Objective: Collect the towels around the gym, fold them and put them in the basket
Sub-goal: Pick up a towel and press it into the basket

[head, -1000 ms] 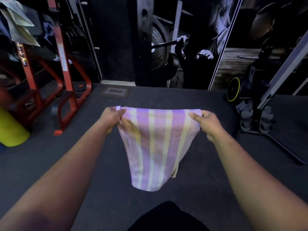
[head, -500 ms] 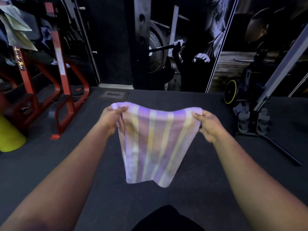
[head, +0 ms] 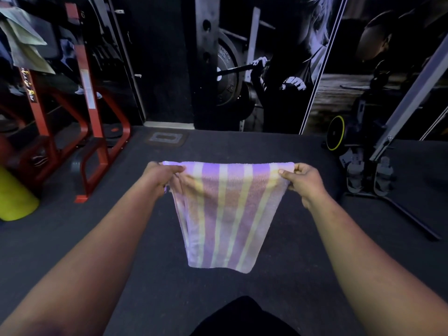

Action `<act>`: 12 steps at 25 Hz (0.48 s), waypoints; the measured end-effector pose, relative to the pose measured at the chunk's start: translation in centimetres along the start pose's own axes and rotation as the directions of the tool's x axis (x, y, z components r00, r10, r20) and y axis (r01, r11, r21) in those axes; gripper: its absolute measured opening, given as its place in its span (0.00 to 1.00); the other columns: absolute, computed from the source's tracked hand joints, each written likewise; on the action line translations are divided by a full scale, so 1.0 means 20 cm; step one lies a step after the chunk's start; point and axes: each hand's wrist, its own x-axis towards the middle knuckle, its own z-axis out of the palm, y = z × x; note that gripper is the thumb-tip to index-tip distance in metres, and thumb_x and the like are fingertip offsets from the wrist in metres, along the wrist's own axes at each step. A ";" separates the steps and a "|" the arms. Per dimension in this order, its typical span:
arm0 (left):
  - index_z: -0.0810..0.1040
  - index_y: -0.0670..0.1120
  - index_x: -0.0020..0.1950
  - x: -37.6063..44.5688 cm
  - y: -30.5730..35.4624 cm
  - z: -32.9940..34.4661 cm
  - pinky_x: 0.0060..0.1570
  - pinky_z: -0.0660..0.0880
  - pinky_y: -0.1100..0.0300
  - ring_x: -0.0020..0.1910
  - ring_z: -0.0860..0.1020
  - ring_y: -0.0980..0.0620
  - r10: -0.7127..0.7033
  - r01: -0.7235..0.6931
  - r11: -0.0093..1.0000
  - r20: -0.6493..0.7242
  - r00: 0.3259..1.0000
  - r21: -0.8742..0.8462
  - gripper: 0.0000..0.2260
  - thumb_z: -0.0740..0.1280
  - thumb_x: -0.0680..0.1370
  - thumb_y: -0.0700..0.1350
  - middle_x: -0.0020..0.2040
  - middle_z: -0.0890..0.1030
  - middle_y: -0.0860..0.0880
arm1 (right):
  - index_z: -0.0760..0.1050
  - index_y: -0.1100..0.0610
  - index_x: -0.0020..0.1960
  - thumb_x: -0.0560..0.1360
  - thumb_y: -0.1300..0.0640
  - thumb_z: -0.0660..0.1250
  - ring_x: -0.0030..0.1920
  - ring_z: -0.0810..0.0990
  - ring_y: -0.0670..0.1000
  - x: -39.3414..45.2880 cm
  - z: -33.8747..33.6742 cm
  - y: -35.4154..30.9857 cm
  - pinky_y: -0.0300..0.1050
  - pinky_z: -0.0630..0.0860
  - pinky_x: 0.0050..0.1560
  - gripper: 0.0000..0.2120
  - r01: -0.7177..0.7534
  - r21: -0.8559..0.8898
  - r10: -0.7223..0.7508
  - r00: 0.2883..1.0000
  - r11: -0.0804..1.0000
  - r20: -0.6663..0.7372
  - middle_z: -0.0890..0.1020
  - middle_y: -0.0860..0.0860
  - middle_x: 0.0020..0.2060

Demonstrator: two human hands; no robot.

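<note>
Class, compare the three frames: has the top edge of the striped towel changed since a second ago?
Yes. The striped towel, pinched by the left hand and right hand, sagged midway and is now taut and level against the floor mat edge.

This is looking like a gym. A red steel rack [head: 89, 98] is standing on the left over dark rubber flooring [head: 291, 275], with weight plates [head: 114, 130] lying at its base. A large wall mural [head: 266, 69] is showing a figure lifting a loaded barbell. On the right, a machine with a yellow-rimmed wheel [head: 335, 136] and foot pedals [head: 368, 175] is sitting beside a slanted rail [head: 412, 93]. A yellow-green cylinder [head: 14, 197] is resting at the far left.
</note>
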 end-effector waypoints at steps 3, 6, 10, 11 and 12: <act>0.60 0.48 0.78 -0.04 -0.02 0.01 0.53 0.81 0.48 0.54 0.79 0.48 0.207 -0.207 0.978 0.004 0.978 0.005 0.37 0.77 0.75 0.40 0.64 0.75 0.43 | 0.76 0.58 0.57 0.72 0.61 0.78 0.49 0.86 0.53 -0.02 -0.01 0.00 0.55 0.82 0.54 0.17 0.013 0.005 -0.013 1.000 1.000 -0.015 0.87 0.56 0.49; 0.68 0.45 0.76 -0.07 -0.04 0.00 0.53 0.78 0.60 0.57 0.80 0.50 0.322 -0.343 0.935 0.187 0.928 0.088 0.34 0.76 0.73 0.34 0.62 0.79 0.44 | 0.77 0.54 0.61 0.72 0.63 0.78 0.52 0.86 0.53 -0.01 -0.02 -0.02 0.52 0.82 0.55 0.20 0.066 -0.044 -0.067 0.998 0.997 -0.006 0.87 0.53 0.47; 0.85 0.48 0.53 -0.09 0.00 0.00 0.46 0.76 0.58 0.52 0.83 0.47 0.444 -0.451 0.668 0.169 0.880 0.592 0.12 0.78 0.71 0.43 0.49 0.85 0.48 | 0.83 0.54 0.55 0.72 0.61 0.78 0.49 0.86 0.53 -0.02 -0.03 -0.03 0.49 0.81 0.53 0.12 0.150 -0.269 -0.151 0.988 0.952 0.015 0.87 0.51 0.43; 0.85 0.51 0.45 -0.11 0.01 -0.01 0.41 0.74 0.58 0.49 0.83 0.47 0.456 -0.430 0.605 0.151 0.877 0.669 0.06 0.78 0.71 0.46 0.44 0.85 0.49 | 0.83 0.53 0.53 0.73 0.59 0.78 0.47 0.85 0.52 -0.03 -0.04 -0.03 0.48 0.81 0.50 0.10 0.172 -0.365 -0.182 0.983 0.915 0.009 0.86 0.49 0.42; 0.82 0.52 0.40 -0.11 0.01 -0.01 0.38 0.72 0.58 0.49 0.83 0.46 0.464 -0.410 0.574 0.132 0.876 0.708 0.05 0.77 0.71 0.48 0.40 0.83 0.50 | 0.84 0.52 0.51 0.73 0.57 0.77 0.45 0.84 0.51 -0.03 -0.04 -0.04 0.48 0.80 0.48 0.08 0.187 -0.452 -0.210 0.978 0.872 0.000 0.85 0.48 0.41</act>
